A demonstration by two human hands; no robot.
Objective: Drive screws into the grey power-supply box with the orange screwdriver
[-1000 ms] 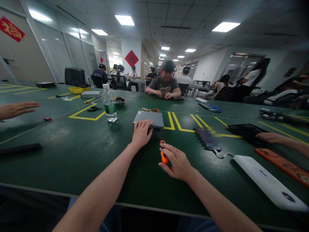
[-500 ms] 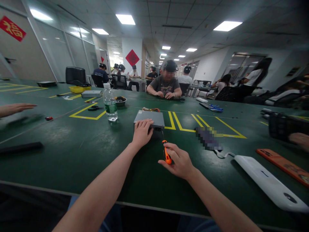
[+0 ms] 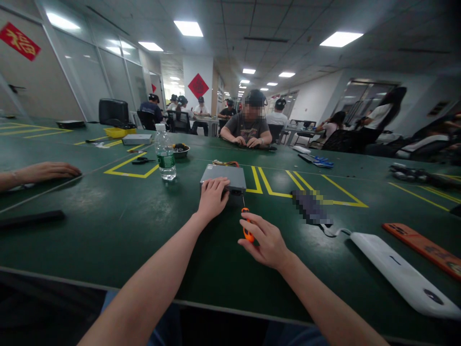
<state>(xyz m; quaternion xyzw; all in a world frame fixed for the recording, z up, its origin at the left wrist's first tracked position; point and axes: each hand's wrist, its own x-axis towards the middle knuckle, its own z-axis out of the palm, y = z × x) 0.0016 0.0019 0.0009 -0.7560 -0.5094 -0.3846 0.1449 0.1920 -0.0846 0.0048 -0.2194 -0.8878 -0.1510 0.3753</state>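
Note:
A grey metal computer power supply (image 3: 230, 175) lies on the green table, with coloured wires at its back. My left hand (image 3: 213, 196) holds it, fingers across the top and thumb at the near side. Between the fingers and thumb of my right hand (image 3: 264, 239) is an orange and black screwdriver (image 3: 248, 233). Its thin shaft points away from me, the tip at the near right corner of the power supply. Whether the tip sits in a screw is too small to tell.
A water bottle (image 3: 165, 156) stands left of the power supply, beside a metal bowl (image 3: 181, 151). To the right lie a blurred-out phone (image 3: 311, 206), a white power bank (image 3: 399, 269) and an orange phone (image 3: 425, 245). Another person's hand (image 3: 50, 171) rests at the left; someone sits opposite.
The fingers of my right hand have shifted slightly around the screwdriver handle. The other person's hand at the left has moved right, and the dark object and hand at the far right have left view.

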